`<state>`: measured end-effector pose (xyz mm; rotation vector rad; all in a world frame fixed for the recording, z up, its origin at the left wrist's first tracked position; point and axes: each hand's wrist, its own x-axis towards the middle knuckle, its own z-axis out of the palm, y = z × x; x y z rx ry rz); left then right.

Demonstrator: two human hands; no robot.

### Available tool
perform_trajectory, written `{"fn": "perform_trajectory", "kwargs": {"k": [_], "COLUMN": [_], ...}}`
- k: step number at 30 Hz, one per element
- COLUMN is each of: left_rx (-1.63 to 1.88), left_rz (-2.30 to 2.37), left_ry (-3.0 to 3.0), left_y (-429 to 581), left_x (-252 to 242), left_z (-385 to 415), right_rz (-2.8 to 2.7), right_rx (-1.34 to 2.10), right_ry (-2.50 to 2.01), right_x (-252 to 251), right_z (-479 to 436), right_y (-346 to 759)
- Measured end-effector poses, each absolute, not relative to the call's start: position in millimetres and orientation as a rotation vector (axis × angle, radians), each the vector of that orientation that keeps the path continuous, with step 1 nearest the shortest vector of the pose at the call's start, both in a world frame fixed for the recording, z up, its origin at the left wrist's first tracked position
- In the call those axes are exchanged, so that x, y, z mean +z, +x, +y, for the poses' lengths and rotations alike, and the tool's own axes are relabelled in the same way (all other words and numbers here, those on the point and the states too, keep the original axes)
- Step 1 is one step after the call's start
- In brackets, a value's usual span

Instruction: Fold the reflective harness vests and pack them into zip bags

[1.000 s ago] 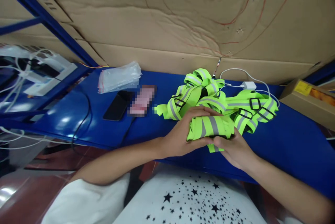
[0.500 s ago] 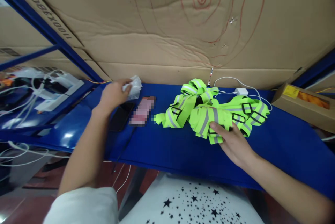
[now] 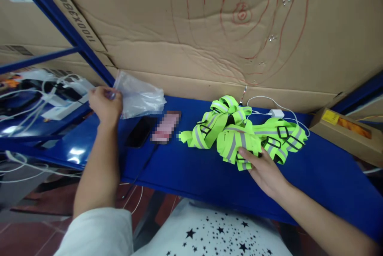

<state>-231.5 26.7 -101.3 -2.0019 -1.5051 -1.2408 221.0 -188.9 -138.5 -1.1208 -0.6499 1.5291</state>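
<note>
Since one second ago, lets go of the folded bundle with the left hand [image 3: 104, 104], swings far out to the left and, after only touching it low on the blue table [image 3: 194, 172] half a second ago, now lifts a clear plastic bag [image 3: 139, 98] up off the table. Pinches the bag by its left end, fingers shut tight on it, with the rest hanging out to the right of that hand, above a black phone [image 3: 140, 132]; cannot tell if one bag or a few stuck together. Keeps the right hand [image 3: 265, 170] where it was, on the folded green-yellow strap bundle [image 3: 235, 144]: fingers flat and a little spread, tips pressing down on the near edge, not wrapped round anything. Finds the bundle right at those fingertips, well apart from the left hand, and touching a loose pile of the same straps [image 3: 206, 128] just behind it. Seems done with the folding, going by the neat flat shape, and done with fetching a bag too. Seems not done with the rest: no bundle inside the bag yet, and lots of loose straps unfolded beside the right hand. Lays the bundle flat, long side running left to right across the table, left end toward the bag hand, right end toward the pile, with grey stripes crossing it from far to near. Spots a white charger [image 3: 275, 113] farther back, past the right hand.
</note>
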Motion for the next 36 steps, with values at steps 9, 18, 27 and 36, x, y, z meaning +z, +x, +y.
{"fn": "perform_trajectory", "kwargs": {"k": [9, 18, 27, 36], "left_rx": [-0.947, -0.486, -0.392, 0.051], "left_rz": [-0.771, -0.513, -0.533, -0.282], "left_ry": [-2.187, -2.738, -2.900, -3.177], "left_y": [-48, 34, 21, 25], "left_x": [-66, -97, -129, -133], "left_z": [-93, -143, -159, -161], "right_rz": [-0.489, -0.445, -0.462, -0.457], "right_rx": [1.356, 1.201, 1.239, 1.254], "right_ry": [-0.959, -0.878, -0.855, -0.882], "right_x": [-123, -105, -115, -119], "right_z": [-179, -166, -168, -165], "right_y": [236, 255, 245, 246]}}
